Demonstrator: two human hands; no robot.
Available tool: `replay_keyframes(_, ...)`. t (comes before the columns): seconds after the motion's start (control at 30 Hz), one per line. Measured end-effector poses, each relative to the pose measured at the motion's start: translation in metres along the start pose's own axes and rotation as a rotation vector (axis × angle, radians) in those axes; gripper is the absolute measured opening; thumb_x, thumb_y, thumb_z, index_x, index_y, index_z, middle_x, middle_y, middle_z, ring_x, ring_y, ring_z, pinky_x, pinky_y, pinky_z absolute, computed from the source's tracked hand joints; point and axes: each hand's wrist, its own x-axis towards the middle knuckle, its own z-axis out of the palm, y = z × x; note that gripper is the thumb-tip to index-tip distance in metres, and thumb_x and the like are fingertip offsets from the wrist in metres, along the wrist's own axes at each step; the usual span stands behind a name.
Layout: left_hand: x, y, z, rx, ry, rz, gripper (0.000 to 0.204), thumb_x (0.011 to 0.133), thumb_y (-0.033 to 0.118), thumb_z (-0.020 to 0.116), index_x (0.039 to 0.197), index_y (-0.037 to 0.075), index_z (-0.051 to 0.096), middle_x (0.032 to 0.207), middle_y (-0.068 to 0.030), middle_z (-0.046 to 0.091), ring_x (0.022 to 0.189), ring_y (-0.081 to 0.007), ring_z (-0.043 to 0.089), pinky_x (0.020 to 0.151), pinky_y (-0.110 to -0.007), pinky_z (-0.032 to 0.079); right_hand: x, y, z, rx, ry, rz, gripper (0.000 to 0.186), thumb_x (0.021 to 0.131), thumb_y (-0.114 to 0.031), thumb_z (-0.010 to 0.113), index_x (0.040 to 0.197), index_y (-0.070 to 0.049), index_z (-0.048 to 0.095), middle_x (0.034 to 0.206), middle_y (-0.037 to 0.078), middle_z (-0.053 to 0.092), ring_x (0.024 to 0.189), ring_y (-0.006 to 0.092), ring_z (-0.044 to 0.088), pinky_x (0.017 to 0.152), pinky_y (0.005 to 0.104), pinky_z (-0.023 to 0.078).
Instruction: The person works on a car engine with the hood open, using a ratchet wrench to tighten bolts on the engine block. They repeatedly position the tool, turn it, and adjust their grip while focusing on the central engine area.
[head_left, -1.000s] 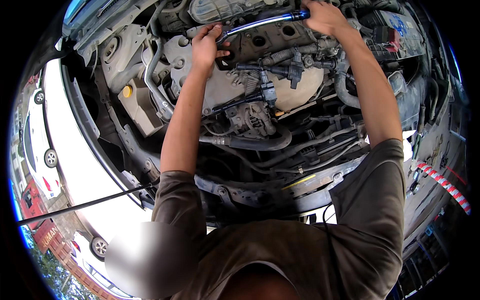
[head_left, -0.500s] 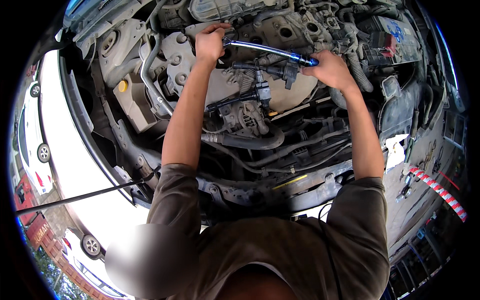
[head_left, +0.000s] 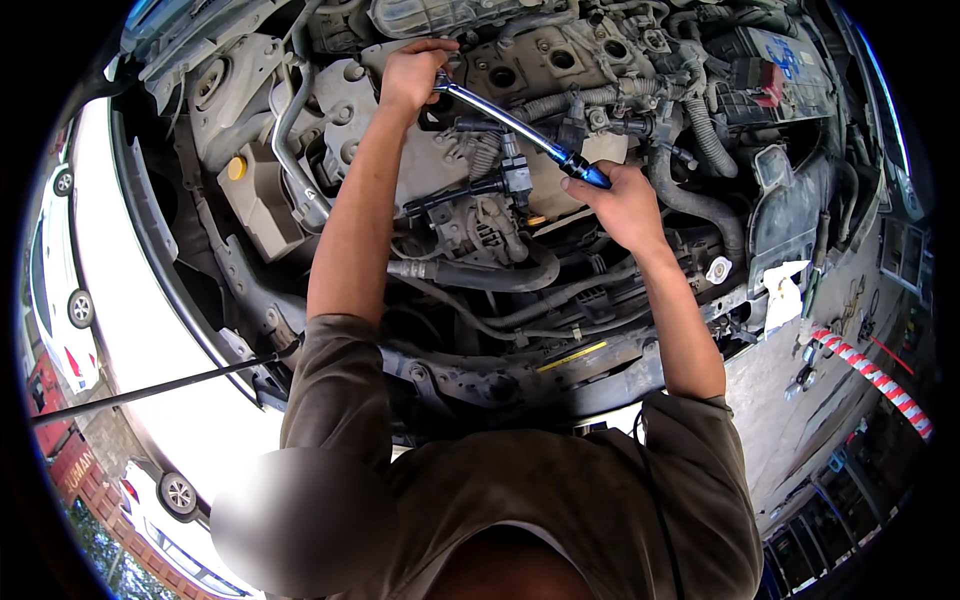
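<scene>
Long chrome ratchet wrench [head_left: 510, 122] with a blue grip lies slanted across the top of the engine [head_left: 560, 60], up around 12 o'clock in the view — left hand [head_left: 412, 75] is wrapped tight over its head end at roughly 11 o'clock, right hand [head_left: 625, 205] curled shut round the blue grip end just past 12. Out from there: a yellow cap [head_left: 236, 168] at 10 o'clock, the hood prop rod [head_left: 150, 388] at 8, and a red-and-white striped pole [head_left: 872, 375] at 3 — white cars [head_left: 55, 290] far out at 9.

The ratchet wrench [head_left: 510, 125] is glossy polished metal with a blue plastic handle; the engine [head_left: 440, 165] looks matt, dusty metal.
</scene>
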Motion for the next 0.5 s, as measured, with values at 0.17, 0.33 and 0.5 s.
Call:
replay_keyframes(0.17, 0.002, -0.002, 0.001, 0.03, -0.01, 0.03, 0.028, 0.084, 0.009, 0.053, 0.107, 0.005, 0.069, 0.068, -0.0037, 0.058, 0.046, -0.0081, 0.042, 0.038, -0.023, 0.028, -0.009, 0.0, 0.011, 0.08, 0.032, 0.025, 0.04, 0.075, -0.042, 0.072, 0.08, -0.003, 0.068, 0.06, 0.011, 0.059, 0.061, 0.0263, 0.059, 0.065, 0.0358, 0.046)
replay_keyframes(0.33, 0.002, 0.0, 0.002, 0.05, -0.021, 0.014, 0.028, 0.084, 0.009, 0.053, 0.107, 0.005, 0.069, 0.067, -0.0029, 0.057, 0.047, -0.0076, 0.042, 0.038, -0.023, 0.028, -0.015, 0.005, 0.021, 0.121, 0.048, 0.033, 0.039, 0.075, -0.042, 0.072, 0.077, -0.003, 0.068, 0.06, 0.011, 0.06, 0.061, 0.0261, 0.059, 0.065, 0.0356, 0.046)
replay_keyframes(0.5, 0.003, 0.0, 0.001, 0.055, -0.038, 0.011, 0.028, 0.083, 0.009, 0.053, 0.107, 0.007, 0.069, 0.067, -0.0016, 0.057, 0.049, -0.0073, 0.042, 0.039, -0.022, 0.027, -0.016, 0.007, 0.027, 0.152, 0.058, 0.043, 0.039, 0.075, -0.041, 0.072, 0.077, -0.003, 0.068, 0.059, 0.01, 0.06, 0.059, 0.0254, 0.059, 0.064, 0.0354, 0.046)
